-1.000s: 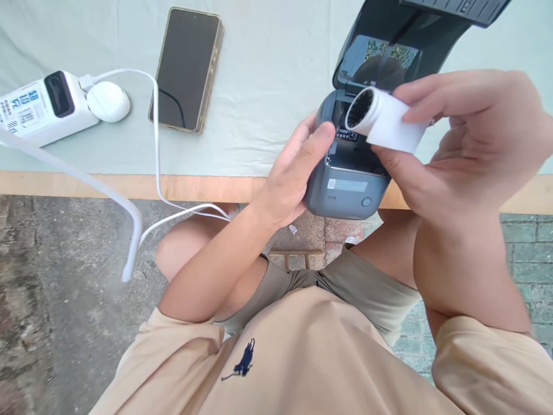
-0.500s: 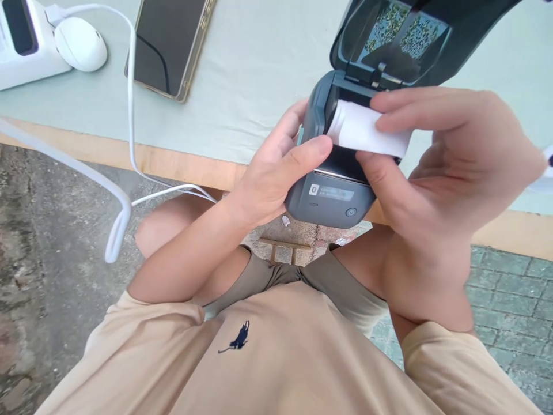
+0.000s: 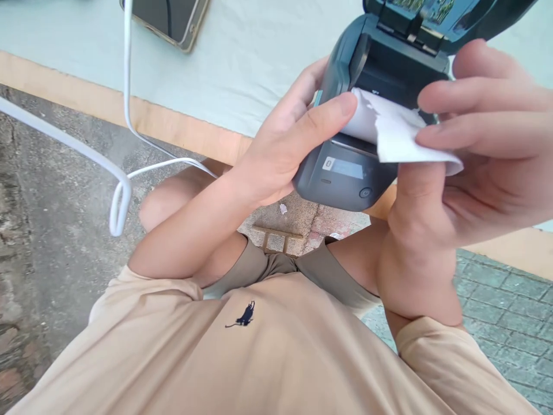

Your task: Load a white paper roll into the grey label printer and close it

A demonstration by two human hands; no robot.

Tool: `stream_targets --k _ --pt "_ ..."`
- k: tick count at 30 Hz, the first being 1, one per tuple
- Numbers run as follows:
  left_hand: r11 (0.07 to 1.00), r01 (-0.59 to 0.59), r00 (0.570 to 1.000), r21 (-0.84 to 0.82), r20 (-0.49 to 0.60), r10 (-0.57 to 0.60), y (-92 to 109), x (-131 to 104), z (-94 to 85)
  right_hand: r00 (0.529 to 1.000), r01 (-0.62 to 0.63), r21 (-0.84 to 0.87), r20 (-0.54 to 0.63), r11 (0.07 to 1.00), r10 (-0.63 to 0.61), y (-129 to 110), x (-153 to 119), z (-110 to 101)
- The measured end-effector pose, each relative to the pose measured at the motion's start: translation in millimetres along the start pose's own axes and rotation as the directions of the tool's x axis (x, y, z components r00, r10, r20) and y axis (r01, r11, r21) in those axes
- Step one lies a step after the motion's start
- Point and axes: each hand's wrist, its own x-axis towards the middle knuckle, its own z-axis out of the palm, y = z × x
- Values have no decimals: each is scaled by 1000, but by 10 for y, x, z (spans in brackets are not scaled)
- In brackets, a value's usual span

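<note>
A dark grey portable label printer (image 3: 345, 181) is tilted at the table's front edge, its lid (image 3: 466, 23) swung up at the far side. My left hand (image 3: 289, 132) is wrapped round the printer's left side, the thumb over the paper bay. In the bay lies a white paper roll (image 3: 363, 124), below the thumb tip. Its loose paper end (image 3: 406, 141) sticks out over the front right and has a ragged edge. My right hand (image 3: 484, 132) pinches that end between thumb and fingers. The roll's right part is hidden under the loose paper.
A phone (image 3: 173, 20) lies on the pale-covered table (image 3: 242, 63) at the top left. White cable (image 3: 127, 75) hangs over the wooden edge and loops above the floor at left. My knees are under the table.
My right hand has pulled the paper's loose end out from the roll towards the front right. The roll sits nearer the front of the bay. The view has shifted, and the printer appears higher.
</note>
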Motion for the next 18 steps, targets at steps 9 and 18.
stream_targets --k 9,18 --pt "979 -201 917 -30 345 199 -80 12 -136 962 231 -84 169 969 -214 203 -46 -30" --pt "980 -199 895 2 407 181 -69 123 -170 994 -98 -162 -64 982 89 64 -61 -38"
